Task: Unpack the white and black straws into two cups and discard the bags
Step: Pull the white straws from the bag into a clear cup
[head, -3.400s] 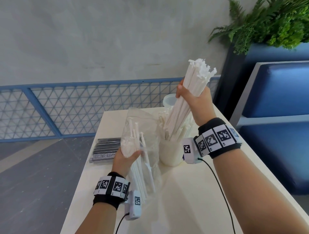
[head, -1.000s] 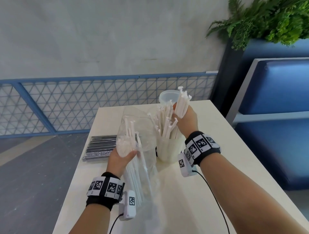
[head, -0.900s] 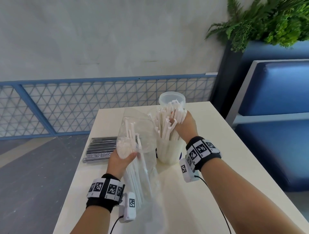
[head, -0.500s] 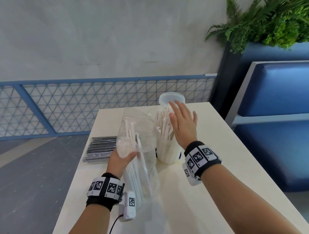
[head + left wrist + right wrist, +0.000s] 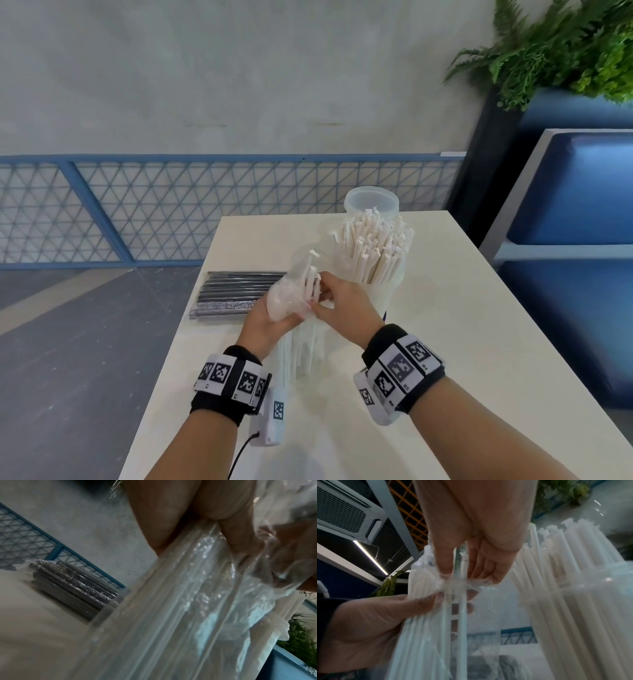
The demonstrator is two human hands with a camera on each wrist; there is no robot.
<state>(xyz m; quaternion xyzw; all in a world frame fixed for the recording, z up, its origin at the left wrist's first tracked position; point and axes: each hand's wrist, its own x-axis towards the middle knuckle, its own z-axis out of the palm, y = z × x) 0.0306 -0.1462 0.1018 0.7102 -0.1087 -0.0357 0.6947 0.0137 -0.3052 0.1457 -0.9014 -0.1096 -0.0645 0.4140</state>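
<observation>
At the middle of the cream rectangular table [image 5: 462, 308], the left hand [image 5: 265, 323] grips the clear crinkled plastic bag [image 5: 287, 298] upright round its neck, evidently to steady it. The right hand [image 5: 342, 305] reaches into the mouth, fingers [image 5: 481, 562] closing on the few remaining white paper-wrapped straws [image 5: 310, 281]. Just behind, the translucent plastic cup [image 5: 383, 294] is packed with white straws. The sealed bag of black straws [image 5: 236, 291] lies untouched at the left; the empty second clear cup [image 5: 371, 202] stands behind.
</observation>
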